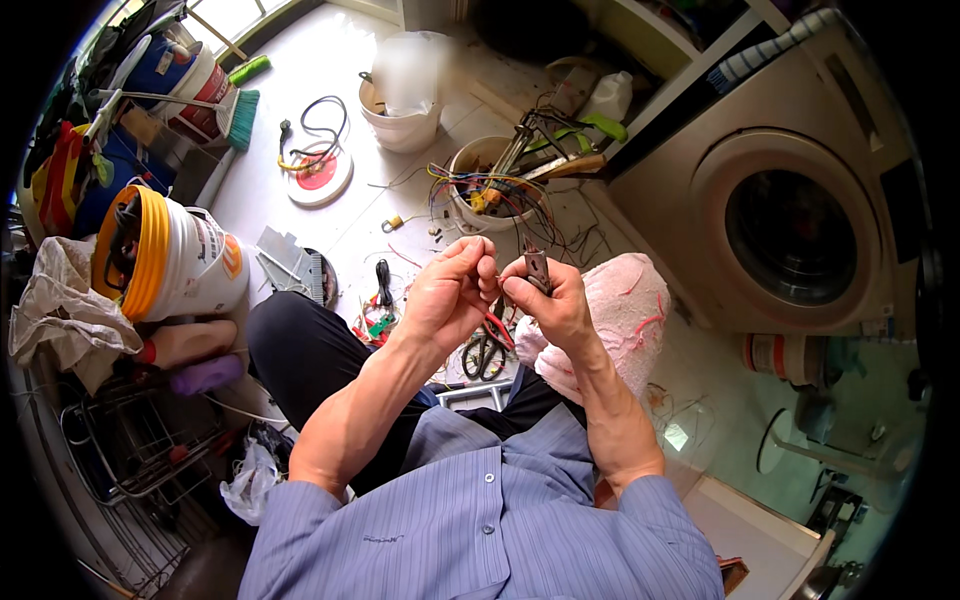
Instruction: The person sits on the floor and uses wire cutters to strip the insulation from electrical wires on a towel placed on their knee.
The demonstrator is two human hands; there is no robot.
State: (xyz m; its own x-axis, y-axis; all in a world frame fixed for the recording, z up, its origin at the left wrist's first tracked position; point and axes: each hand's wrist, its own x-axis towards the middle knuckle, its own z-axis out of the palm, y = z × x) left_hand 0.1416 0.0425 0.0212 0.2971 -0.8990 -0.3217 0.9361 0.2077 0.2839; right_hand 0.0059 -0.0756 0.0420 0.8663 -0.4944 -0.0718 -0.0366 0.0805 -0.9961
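My right hand (555, 303) is closed around a pair of pliers (537, 268), whose metal jaws point up and away from me. Red handles show below that hand. Close beside it, my left hand (452, 293) pinches thumb and fingers together; what it holds, if anything, is too small to make out. A pink towel (625, 300) covers my right knee, with red wire scraps (648, 322) lying on it. Black-handled scissors (484, 357) lie below my hands between my legs, near a coiled black cable (383, 285) and small green and red pieces (378, 327).
Ahead, a bucket (465, 205) holds tools and tangled coloured wires. Behind it stands a white bucket (400, 132). A white-and-red round lid (340, 180) carries a cable (335, 125). On the left is a yellow-rimmed bucket (215, 270); on the right, a washing machine (690, 180).
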